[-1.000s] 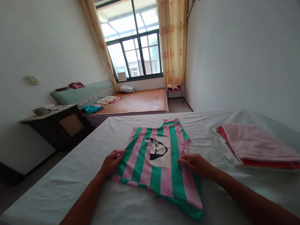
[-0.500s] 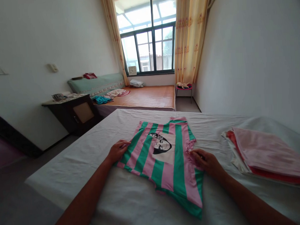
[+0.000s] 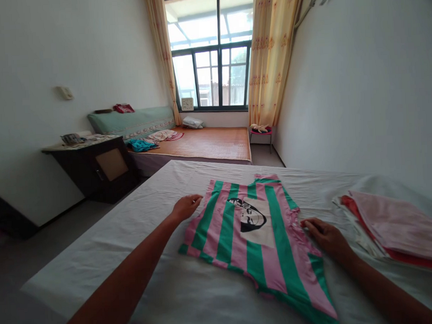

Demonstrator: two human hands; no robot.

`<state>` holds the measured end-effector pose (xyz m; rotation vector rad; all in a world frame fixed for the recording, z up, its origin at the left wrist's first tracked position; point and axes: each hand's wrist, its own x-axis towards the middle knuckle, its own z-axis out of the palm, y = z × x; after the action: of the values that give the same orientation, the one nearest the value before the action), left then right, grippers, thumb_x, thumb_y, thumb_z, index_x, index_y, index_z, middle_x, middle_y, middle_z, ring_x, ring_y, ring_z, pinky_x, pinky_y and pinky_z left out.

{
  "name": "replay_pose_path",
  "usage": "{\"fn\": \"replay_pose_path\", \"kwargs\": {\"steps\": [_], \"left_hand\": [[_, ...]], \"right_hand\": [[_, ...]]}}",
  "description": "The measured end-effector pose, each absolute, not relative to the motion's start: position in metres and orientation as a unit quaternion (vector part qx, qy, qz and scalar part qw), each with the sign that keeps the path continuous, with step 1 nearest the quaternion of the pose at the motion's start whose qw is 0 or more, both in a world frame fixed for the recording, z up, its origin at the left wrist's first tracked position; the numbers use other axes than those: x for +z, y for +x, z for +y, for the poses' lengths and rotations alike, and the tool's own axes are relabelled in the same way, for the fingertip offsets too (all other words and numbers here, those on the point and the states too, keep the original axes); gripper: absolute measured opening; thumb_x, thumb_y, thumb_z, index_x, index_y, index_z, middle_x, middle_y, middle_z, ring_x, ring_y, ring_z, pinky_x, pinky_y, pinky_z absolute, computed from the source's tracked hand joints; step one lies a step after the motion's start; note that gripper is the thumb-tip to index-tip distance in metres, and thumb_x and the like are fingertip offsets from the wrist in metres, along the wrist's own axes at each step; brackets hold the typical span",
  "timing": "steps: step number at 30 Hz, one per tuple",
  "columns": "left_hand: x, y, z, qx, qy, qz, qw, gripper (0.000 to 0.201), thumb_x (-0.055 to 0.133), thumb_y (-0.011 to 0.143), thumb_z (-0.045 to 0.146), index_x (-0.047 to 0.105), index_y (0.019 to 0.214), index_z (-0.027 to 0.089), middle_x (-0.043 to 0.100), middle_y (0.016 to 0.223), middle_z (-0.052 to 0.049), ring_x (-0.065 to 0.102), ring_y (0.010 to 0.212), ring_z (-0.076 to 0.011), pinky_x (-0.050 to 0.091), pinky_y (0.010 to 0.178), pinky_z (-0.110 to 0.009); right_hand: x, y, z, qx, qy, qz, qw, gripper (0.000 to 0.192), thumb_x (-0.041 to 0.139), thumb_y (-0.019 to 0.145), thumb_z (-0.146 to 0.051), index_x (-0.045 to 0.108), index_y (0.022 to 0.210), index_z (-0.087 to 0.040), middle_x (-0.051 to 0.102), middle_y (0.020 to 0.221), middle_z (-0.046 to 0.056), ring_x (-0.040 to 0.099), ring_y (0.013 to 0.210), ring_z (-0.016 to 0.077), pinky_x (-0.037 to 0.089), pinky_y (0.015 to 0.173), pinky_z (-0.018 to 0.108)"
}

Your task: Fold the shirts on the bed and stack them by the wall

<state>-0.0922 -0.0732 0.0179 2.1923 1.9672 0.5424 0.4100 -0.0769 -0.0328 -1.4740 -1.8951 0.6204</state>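
Observation:
A pink and green striped shirt point(image 3: 228, 228) lies spread on the white sheet point(image 3: 214, 296), with a black-and-white face print on its front. Its collar end points to the far side and a lower corner reaches the bottom of the view. At the shirt's left edge, my left hand point(image 3: 185, 207) has its fingers pinched together on the fabric. On the opposite side, my right hand point(image 3: 322, 233) pinches the gathered pink edge between thumb and fingers. The fingertips of both hands are partly hidden.
Folded pink, red and white cloths point(image 3: 401, 221) are stacked to the right. Beyond the sheet stands a bed with a brown mat point(image 3: 215, 140). A dark cabinet point(image 3: 112, 169) is at left, and a small stool point(image 3: 261, 131) stands under the curtain point(image 3: 269, 59).
My left hand has moved farther up the shirt's left edge. My right hand stays at the gathered right edge. The view has shifted, so the shirt appears farther right and lower.

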Motion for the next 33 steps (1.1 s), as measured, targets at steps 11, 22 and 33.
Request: {"fn": "replay_pose_path", "kwargs": {"steps": [11,22,33], "left_hand": [[0.002,-0.069,0.083,0.139,0.725,0.674,0.037,0.038,0.049,0.086,0.028,0.060,0.123,0.027,0.059,0.125,-0.008,0.049,0.121,-0.0268,0.043,0.095,-0.039],[0.026,0.002,-0.006,0.164,0.892,0.409,0.098,0.030,0.049,0.089,0.028,0.065,0.114,0.023,0.059,0.120,-0.008,0.053,0.112,-0.0231,0.040,0.099,-0.036],[0.026,0.102,-0.181,0.129,0.948,0.222,0.190,0.037,0.064,0.077,0.023,0.063,0.114,0.023,0.063,0.108,-0.009,0.057,0.099,-0.0237,0.044,0.084,-0.031]], "right_hand": [[-0.037,0.401,-0.066,0.242,-0.594,-0.689,0.337,0.038,0.047,0.085,-0.052,0.068,0.090,-0.020,0.072,0.085,0.004,0.064,0.072,0.0192,0.048,0.067,0.027],[-0.022,0.391,-0.047,0.194,-0.684,-0.612,0.348,0.045,0.048,0.083,-0.049,0.057,0.111,-0.016,0.068,0.102,0.010,0.064,0.068,0.0171,0.047,0.059,0.028],[-0.009,0.366,-0.001,0.081,-0.613,-0.735,0.279,0.035,0.056,0.078,-0.015,0.060,0.112,-0.020,0.070,0.093,0.007,0.063,0.089,0.0210,0.045,0.083,0.032]]}}
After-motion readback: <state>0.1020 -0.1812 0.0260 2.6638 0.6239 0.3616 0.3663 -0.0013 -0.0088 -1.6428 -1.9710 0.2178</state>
